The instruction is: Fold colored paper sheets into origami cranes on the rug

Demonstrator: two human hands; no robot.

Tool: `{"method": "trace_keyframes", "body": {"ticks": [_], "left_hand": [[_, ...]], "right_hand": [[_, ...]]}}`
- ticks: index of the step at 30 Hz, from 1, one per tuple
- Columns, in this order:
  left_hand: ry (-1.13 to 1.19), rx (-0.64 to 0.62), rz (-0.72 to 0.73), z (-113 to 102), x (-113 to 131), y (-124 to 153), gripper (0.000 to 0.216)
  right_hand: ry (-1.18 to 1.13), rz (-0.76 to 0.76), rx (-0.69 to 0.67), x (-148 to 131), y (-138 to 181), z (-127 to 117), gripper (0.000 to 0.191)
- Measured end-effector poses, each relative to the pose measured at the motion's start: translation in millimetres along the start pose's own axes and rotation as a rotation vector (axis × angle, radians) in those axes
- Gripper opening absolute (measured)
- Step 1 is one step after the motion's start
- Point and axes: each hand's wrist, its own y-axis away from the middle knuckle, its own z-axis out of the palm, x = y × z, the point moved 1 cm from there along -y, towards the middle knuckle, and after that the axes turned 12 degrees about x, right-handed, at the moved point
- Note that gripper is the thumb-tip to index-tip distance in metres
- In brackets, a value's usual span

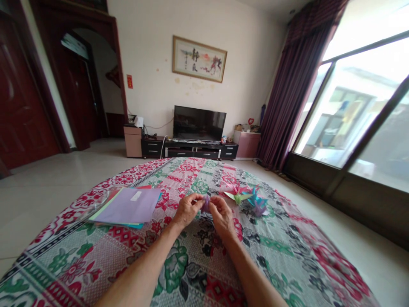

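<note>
A small folded piece of purple paper [206,204] is held up between my two hands, just above the table. My left hand [188,209] pinches its left side with thumb and fingers. On the other side, my right hand [221,214] grips it in the same way. The fingers cover part of the paper, so its full shape does not show. To the right lie several folded paper cranes: a green one [238,197], a blue one [255,198], a purple one [260,209] and pink ones behind.
A stack of coloured paper sheets, purple on top [128,207], lies to the left with a small white label. The round table wears a flowered cloth [179,260]. Beyond stand a television [200,123] on a low cabinet and, to the right, a curtained window.
</note>
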Motion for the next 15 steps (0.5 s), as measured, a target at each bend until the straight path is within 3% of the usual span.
{"method": "trace_keyframes", "body": {"ticks": [3,6,15], "left_hand": [[-0.024,-0.033,0.051,-0.3,3.6,0.6,0.018],[-0.023,-0.059,0.080,-0.3,4.8,0.7,0.017],[0.133,-0.002,-0.158,-1.0,-1.7,-2.1,0.024]], "right_hand": [[0.046,-0.018,-0.043,0.3,-0.5,-0.2,0.030],[0.122,-0.083,-0.032,2.7,-1.7,-0.9,0.026],[-0.014,0.031,0.038,7.6,-6.7,-2.7,0.025]]}}
